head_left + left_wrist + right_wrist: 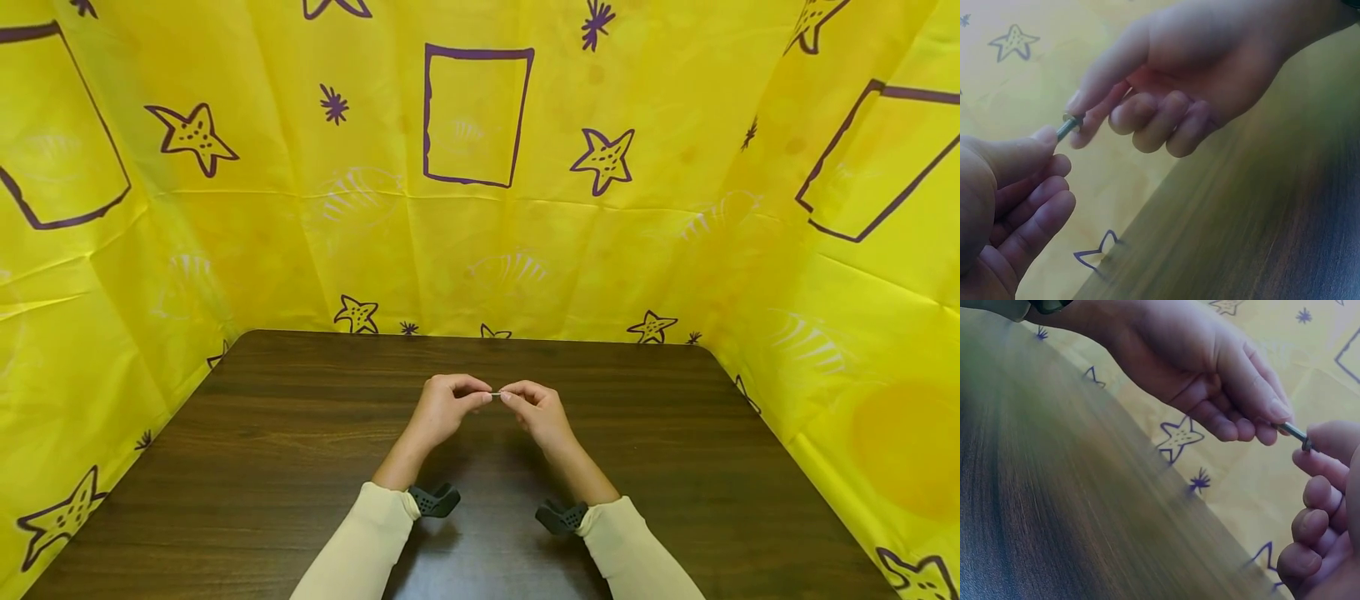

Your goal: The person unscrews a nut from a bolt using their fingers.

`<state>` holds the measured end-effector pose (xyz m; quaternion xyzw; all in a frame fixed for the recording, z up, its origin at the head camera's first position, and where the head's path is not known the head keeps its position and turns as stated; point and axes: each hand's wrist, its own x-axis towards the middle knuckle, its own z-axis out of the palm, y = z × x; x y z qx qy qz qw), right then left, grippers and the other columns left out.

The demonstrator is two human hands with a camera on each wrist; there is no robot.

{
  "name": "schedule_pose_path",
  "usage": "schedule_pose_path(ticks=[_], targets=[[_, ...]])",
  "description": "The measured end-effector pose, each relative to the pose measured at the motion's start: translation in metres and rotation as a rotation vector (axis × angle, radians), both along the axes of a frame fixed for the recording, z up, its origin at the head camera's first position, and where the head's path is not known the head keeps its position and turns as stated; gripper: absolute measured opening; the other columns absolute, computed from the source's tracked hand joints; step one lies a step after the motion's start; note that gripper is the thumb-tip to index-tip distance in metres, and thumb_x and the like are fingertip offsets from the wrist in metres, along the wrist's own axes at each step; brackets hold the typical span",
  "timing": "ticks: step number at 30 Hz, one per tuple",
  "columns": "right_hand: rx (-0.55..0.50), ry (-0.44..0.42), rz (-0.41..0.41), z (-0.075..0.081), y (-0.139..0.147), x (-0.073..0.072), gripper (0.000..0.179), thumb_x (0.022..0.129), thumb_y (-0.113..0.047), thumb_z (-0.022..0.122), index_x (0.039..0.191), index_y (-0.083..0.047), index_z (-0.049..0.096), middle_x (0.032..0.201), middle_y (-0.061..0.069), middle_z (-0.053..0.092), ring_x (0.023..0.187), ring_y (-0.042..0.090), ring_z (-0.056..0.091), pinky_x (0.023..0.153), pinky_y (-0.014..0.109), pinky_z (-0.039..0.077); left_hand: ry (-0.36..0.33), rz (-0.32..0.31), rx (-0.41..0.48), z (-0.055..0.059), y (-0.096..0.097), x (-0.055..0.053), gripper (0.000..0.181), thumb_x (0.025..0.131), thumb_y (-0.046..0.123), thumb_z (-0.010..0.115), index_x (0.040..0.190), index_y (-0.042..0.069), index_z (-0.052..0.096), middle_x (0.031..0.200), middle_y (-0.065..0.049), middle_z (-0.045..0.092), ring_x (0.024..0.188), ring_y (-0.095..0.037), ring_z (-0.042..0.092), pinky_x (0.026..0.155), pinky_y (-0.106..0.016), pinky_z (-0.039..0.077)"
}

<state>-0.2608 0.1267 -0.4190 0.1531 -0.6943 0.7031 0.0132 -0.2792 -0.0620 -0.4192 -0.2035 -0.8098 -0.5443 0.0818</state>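
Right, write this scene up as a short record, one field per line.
Item: small metal screw, held above the table
Left grip: pinches the threaded shaft
Right grip: pinches the wider end
Wider end: head, nut or washer, too small to tell
Sleeves: pale, both arms
Wrist straps: dark, one on each wrist
Backdrop: yellow cloth with purple starfish outlines

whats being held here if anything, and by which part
A small bolt: the left hand pinches its threaded shaft, the right hand the other end, at the round collar.
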Motion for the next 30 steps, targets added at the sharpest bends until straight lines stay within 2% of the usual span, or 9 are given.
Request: schedule_pose_path(ticks=[8, 14, 19, 26, 30], targets=[[-0.045, 0.005, -0.010, -0.021, 0.002, -0.014, 0.019, 0.091, 0.000, 0.066, 0.107, 0.011, 0.065, 0.061, 0.001, 0.046, 0.048, 0.010, 0.038, 0.044, 0.022, 0.030, -0.002, 0.026, 0.001, -0.001, 0.000, 0.000, 0.005, 0.084, 0.012, 0.077, 0.088, 0.010, 0.077, 0.076, 0.002, 0.069, 0.070, -0.029, 0.066, 0.060, -0.029, 0.050], [-0.115, -0.018, 0.000, -0.020, 0.004, -0.015, 0.027, 0.091, 0.000, 0.064, 0.115, 0.012, 0.062, 0.062, 0.002, 0.045, 0.049, 0.011, 0.038, 0.045, 0.024, 0.029, 0.010, 0.034, -0.002, 0.000, 0.000, 0.001, 0.005, 0.084, 0.011, 0.077, 0.088, 0.010, 0.077, 0.074, 0.002, 0.069, 0.069, -0.028, 0.066, 0.060, -0.028, 0.050], [-0.079, -0.075, 0.006, -0.017, 0.004, -0.014, 0.028, 0.096, -0.004, 0.059, 0.118, 0.013, 0.059, 0.063, 0.002, 0.046, 0.050, 0.011, 0.039, 0.044, 0.023, 0.030, 0.014, 0.026, 0.009, -0.002, -0.001, 0.000, 0.008, 0.084, 0.010, 0.077, 0.090, 0.004, 0.077, 0.074, 0.001, 0.069, 0.069, -0.028, 0.066, 0.059, -0.028, 0.050], [0.044, -0.086, 0.000, 0.005, -0.002, 0.003, 0.030, 0.102, -0.013, 0.052, 0.103, 0.015, 0.060, 0.060, 0.006, 0.046, 0.048, 0.012, 0.040, 0.043, 0.021, 0.030, 0.017, 0.015, 0.005, -0.001, 0.000, 0.001, 0.007, 0.084, 0.011, 0.077, 0.089, 0.006, 0.077, 0.075, 0.001, 0.069, 0.068, -0.026, 0.065, 0.059, -0.028, 0.050], [0.079, -0.104, -0.017, 0.007, -0.002, 0.005, 0.039, 0.104, -0.018, 0.049, 0.090, 0.017, 0.060, 0.054, 0.005, 0.044, 0.045, 0.011, 0.037, 0.043, 0.021, 0.029, 0.025, -0.007, -0.013, -0.003, 0.002, 0.002, 0.009, 0.085, 0.012, 0.076, 0.091, 0.005, 0.077, 0.075, 0.002, 0.068, 0.066, -0.021, 0.064, 0.058, -0.029, 0.049]])
